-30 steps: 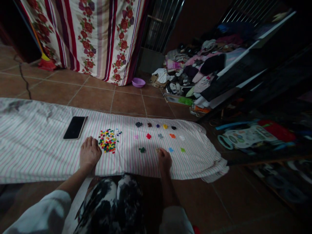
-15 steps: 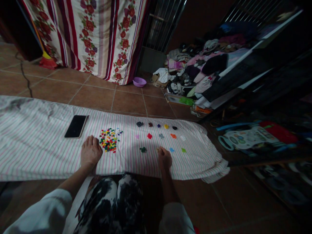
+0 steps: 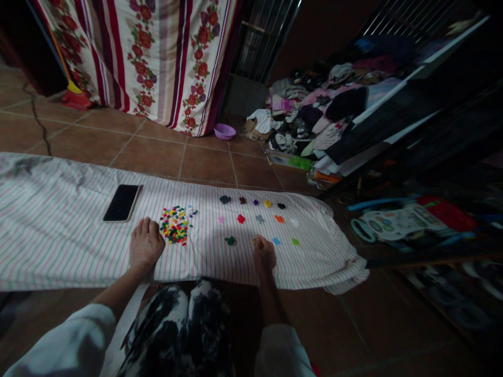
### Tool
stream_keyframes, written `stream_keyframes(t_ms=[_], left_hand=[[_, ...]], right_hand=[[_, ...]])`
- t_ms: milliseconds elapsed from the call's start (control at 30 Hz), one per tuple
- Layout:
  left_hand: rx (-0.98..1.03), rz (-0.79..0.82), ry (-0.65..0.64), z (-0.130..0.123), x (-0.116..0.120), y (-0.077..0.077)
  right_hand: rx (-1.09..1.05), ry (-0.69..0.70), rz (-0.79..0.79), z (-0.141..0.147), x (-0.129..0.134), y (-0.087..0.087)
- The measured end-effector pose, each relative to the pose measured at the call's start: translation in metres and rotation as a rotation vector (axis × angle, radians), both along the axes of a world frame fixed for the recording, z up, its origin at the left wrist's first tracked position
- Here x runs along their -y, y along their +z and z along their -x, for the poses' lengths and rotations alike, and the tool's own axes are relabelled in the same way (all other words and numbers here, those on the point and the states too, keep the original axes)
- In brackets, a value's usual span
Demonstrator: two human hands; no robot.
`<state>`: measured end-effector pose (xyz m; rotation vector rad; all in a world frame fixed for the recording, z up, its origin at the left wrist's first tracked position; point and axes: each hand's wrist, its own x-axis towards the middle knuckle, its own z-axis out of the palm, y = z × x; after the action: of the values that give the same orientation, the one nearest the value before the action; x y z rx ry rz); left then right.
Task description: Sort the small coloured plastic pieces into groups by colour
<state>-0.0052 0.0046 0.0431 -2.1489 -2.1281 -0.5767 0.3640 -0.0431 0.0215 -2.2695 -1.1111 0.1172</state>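
Note:
My left hand (image 3: 146,243) lies flat on the striped cloth, fingers stretched out, beside a mixed pile of small coloured pieces (image 3: 174,226). On the right, my right hand (image 3: 264,252) is closed in a pinch, its fingertips down at a few tan pieces (image 3: 254,241). Whatever sits between those fingertips is too small to make out. Around it lie small heaps sorted by colour: dark green (image 3: 230,241), light blue (image 3: 276,241), lime green (image 3: 295,242), red (image 3: 241,219), grey (image 3: 260,219), orange (image 3: 279,219) and yellow (image 3: 268,203).
A phone (image 3: 122,203) rests left of the pile on the striped cloth (image 3: 70,230). Beyond, on the tiled floor, are a purple basin (image 3: 225,131), a floral curtain (image 3: 165,63) and heaped clothes (image 3: 314,104). A dark shelf stands at the right.
Little differs. My right fingertips have shifted very slightly at the tan pieces; my left hand stays where it was beside the mixed pile.

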Motion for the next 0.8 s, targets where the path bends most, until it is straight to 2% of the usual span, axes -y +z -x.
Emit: stream_keyframes(t_ms=[367, 667, 800], left_hand=[[0.010, 0.004, 0.003, 0.000, 0.000, 0.000], [0.023, 0.008, -0.002, 0.000, 0.001, 0.000], [0.027, 0.011, -0.004, 0.000, 0.001, -0.001]], right_hand=[[-0.003, 0.086, -0.080, -0.004, 0.005, -0.007], [-0.071, 0.160, -0.087, -0.007, 0.012, 0.000], [-0.039, 0.197, -0.084, -0.009, 0.013, -0.003]])
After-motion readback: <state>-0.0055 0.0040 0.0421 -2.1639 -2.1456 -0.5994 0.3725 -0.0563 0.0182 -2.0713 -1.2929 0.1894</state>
